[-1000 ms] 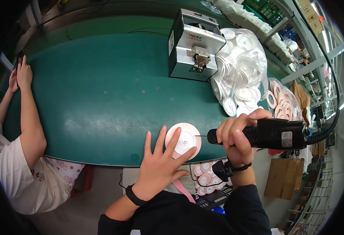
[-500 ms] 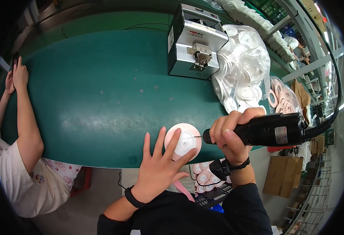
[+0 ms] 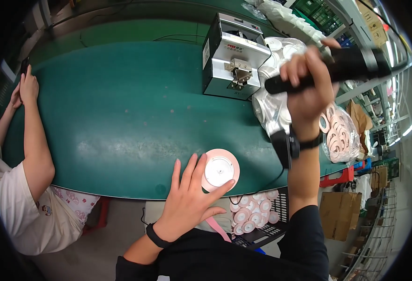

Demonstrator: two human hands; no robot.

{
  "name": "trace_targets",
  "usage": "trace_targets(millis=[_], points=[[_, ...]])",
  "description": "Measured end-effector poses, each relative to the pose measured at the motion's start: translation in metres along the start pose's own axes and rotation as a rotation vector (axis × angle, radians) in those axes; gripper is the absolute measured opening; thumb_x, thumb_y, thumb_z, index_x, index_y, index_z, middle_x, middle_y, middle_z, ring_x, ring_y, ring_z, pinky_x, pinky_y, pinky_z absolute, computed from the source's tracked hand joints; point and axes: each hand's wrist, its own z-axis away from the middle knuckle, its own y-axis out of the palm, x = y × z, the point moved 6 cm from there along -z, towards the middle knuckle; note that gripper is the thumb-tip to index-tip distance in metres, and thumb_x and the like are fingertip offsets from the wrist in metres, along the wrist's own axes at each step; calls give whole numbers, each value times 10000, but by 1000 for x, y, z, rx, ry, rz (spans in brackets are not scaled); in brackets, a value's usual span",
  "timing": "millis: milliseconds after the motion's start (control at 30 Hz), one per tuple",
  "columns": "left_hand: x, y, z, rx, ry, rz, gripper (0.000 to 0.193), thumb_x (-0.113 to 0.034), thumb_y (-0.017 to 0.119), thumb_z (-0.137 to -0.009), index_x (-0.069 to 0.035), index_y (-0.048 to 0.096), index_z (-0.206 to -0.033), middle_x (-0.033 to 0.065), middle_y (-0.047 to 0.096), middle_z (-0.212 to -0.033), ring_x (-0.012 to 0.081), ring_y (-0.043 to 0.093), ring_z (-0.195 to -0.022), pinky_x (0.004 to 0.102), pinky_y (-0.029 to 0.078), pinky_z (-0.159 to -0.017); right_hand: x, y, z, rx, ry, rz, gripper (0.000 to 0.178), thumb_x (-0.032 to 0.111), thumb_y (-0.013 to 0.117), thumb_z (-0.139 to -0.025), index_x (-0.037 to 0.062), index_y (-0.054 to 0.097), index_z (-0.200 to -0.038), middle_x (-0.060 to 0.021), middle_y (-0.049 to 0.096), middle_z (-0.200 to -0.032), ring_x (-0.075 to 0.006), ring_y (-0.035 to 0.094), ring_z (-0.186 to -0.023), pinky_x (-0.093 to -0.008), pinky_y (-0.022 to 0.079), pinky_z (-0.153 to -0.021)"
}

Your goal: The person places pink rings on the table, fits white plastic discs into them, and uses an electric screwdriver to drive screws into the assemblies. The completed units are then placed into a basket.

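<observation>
A round disc (image 3: 220,171) with a pink rim and white centre lies flat at the table's near edge. My left hand (image 3: 187,192) is at its left side, fingers spread, index fingertip and thumb tip touching the pink rim. A small dark spot shows at the disc's centre. Up to the right, my right hand (image 3: 309,86) is wrapped round a black electric screwdriver (image 3: 356,64), held in the air and blurred by motion. Its nose points left, toward a silver and black screw feeder (image 3: 236,58); the bit cannot be made out.
Clear bags hold white discs (image 3: 268,110) and pink rings (image 3: 339,133) along the right. Below the table edge, a black crate (image 3: 281,203) holds several pink and white discs. At the far left, another person's hands (image 3: 28,89) hold a dark phone-like object. A cable trails from the screwdriver.
My right hand has lifted the screwdriver away from the disc, up and to the right. My left fingers have slid left, from across the disc to its edge.
</observation>
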Motion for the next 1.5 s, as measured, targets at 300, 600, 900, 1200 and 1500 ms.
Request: trace_targets(millis=[300, 600, 900, 1200, 1500], points=[[3, 0, 18, 60, 59, 47, 738, -553, 822, -741, -318, 633, -1415, 203, 375, -1635, 386, 392, -1481, 661, 248, -1192, -47, -19, -37, -23, 34, 319, 367, 70, 664, -933, 70, 505, -1264, -37, 476, -705, -162, 480, -536, -364, 468, -577], [12, 1, 21, 61, 6, -24, 742, -596, 763, -785, -373, 578, -1469, 248, 380, -1625, 395, 399, -1481, 651, 218, -1189, -16, 34, 85, 65, 158, -59, 482, 48, 682, -930, 103, 390, -1308, -33, 494, -666, -148, 485, -484, -346, 457, -506], [3, 12, 26, -23, 72, -42, 767, -629, 712, -825, -388, 509, -1523, 272, 325, -1646, 371, 376, -1507, 635, 249, -1185, -16, 21, 114, 73, 94, -6, 457, 67, 650, -931, 63, 372, -1293, -22, 445, -669, -131, 422, -451, -296, 415, -459], [3, 5, 22, -10, 77, -78, 718, -590, 720, -844, -374, 535, -1503, 276, 326, -1641, 373, 363, -1510, 631, 278, -1177, -24, 13, 109, 33, 124, -39, 465, 52, 639, -926, 60, 374, -1308, -31, 452, -675, -133, 422, -451, -305, 415, -453], [8, -3, 8, 49, 140, -49, 567, -539, 739, -854, -375, 657, -1390, 261, 401, -1577, 395, 431, -1425, 654, 276, -1183, -28, 14, 111, 57, 168, -22, 479, 50, 628, -930, 62, 378, -1339, -28, 435, -672, -140, 443, -465, -314, 426, -473]])
